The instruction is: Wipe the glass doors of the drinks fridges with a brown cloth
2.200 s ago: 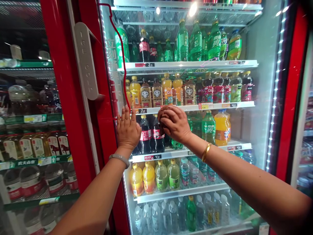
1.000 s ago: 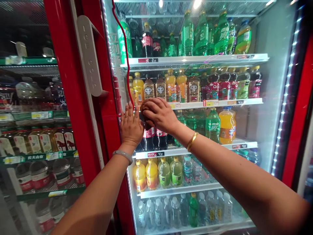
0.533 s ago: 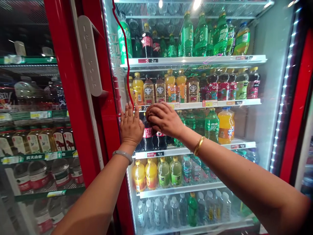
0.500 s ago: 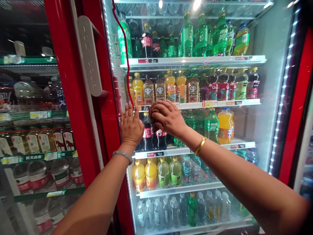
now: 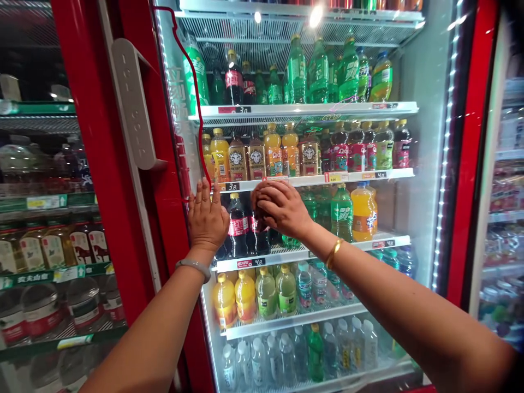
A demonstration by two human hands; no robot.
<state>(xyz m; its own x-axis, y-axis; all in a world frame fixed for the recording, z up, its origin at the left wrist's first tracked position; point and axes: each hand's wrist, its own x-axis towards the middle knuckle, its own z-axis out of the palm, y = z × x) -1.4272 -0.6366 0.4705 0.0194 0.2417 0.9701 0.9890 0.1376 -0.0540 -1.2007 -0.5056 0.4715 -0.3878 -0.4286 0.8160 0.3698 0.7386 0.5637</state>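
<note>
My left hand (image 5: 207,218) lies flat against the glass door of a lit drinks cooler, fingers stretched upward, with a grey bangle on the wrist. To its right, my right hand (image 5: 282,207) is curled around a dark brown, bunched thing that looks like a cloth (image 5: 258,204), pressed to the glass. Most of this cloth is hidden under the fingers. A gold bangle circles my right wrist. Behind the glass, between the hands, dark cola bottles (image 5: 237,226) stand on a shelf. A red line (image 5: 200,131) runs down the door to my left fingertips.
A pale door handle (image 5: 135,103) juts out from the red frame (image 5: 88,136) on the left. Shelves inside hold green bottles (image 5: 297,68), orange drinks (image 5: 224,300) and water bottles (image 5: 257,357). Another stocked cooler stands left, with further shelves (image 5: 507,218) at right.
The view has turned slightly right, so the cooler sits further left and more of the right-hand shelves shows. My right hand has shifted a little right over the glass; my left hand stays flat.
</note>
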